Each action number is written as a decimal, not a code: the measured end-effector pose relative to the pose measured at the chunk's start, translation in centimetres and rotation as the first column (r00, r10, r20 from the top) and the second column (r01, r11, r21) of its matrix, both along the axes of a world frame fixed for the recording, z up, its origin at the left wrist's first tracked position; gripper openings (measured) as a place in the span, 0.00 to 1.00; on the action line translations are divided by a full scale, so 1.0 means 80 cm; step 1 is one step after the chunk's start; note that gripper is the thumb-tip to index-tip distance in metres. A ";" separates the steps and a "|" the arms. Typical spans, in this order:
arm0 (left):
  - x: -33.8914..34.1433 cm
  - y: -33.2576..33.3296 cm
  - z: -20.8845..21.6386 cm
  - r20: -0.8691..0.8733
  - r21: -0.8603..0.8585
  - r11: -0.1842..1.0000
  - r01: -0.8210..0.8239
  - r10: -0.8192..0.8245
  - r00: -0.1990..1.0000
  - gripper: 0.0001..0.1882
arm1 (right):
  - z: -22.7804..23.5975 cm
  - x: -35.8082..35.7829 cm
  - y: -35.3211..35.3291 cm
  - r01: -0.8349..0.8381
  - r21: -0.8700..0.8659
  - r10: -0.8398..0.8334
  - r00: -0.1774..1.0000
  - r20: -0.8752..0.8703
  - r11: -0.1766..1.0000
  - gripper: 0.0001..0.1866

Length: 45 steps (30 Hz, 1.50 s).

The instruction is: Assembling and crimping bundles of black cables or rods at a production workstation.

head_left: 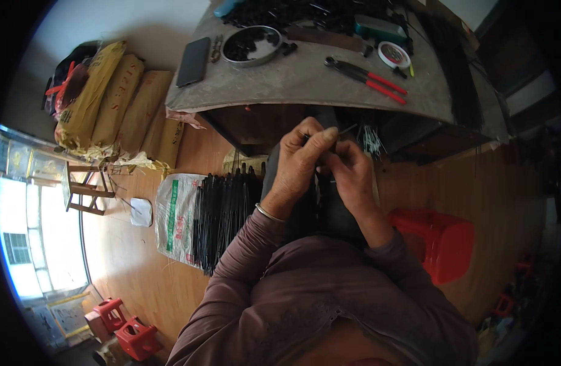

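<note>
My left hand and my right hand are together over my lap, in front of the table edge, both with fingers closed. A thin dark rod-like piece pokes out past the left thumb. Most of what the fingers grip is hidden, so its kind does not show. Beside my left forearm, many long thin black rods lie in a row on a white woven sack. On the table ahead are pliers with red handles and a round metal dish holding small black pieces.
The grey-topped table also bears a black phone, a heap of black parts and a round white tin or roll. A red stool stands at my right. Tall yellow-brown sacks lean by the left wall.
</note>
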<state>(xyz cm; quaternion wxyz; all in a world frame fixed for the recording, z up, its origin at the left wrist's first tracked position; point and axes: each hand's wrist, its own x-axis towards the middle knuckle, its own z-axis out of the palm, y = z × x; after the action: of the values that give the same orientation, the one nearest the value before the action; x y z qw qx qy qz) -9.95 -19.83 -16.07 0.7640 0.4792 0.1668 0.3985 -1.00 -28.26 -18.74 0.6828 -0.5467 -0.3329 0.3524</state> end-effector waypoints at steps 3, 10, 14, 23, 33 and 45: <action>-0.004 0.010 -0.004 0.018 0.084 0.996 -0.038 0.036 0.999 0.16 | 0.018 -0.002 -0.004 -0.098 -0.063 0.103 0.992 0.074 0.993 0.06; -0.011 0.023 -0.007 0.021 0.087 0.994 -0.069 0.068 0.997 0.14 | -0.008 0.003 0.034 -0.114 -0.123 0.147 0.943 0.300 0.986 0.08; -0.019 0.039 -0.004 -0.070 0.104 0.995 0.007 0.000 0.998 0.13 | -0.001 0.007 0.041 -0.128 -0.210 0.185 0.942 0.280 0.969 0.06; 0.007 0.253 0.031 -0.213 0.907 0.400 -0.135 0.710 0.671 0.09 | 0.013 0.034 0.052 -0.292 -0.189 0.299 0.954 0.008 0.938 0.05; 0.022 0.356 0.013 -0.406 0.850 0.177 0.496 0.820 0.404 0.10 | 0.002 0.048 0.060 -0.346 -0.155 0.324 0.934 -0.152 0.925 0.06; 0.007 0.150 0.038 -0.241 -0.301 0.848 0.437 -0.511 0.825 0.14 | -0.005 0.071 0.073 -0.366 -0.150 0.353 0.929 -0.107 0.918 0.09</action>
<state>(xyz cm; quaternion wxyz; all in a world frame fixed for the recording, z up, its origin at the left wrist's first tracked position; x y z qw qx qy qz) -9.41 -7.82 -13.03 0.8536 0.4697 0.2057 0.0917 4.68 -22.38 -19.15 0.5706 -0.5174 -0.3700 0.5194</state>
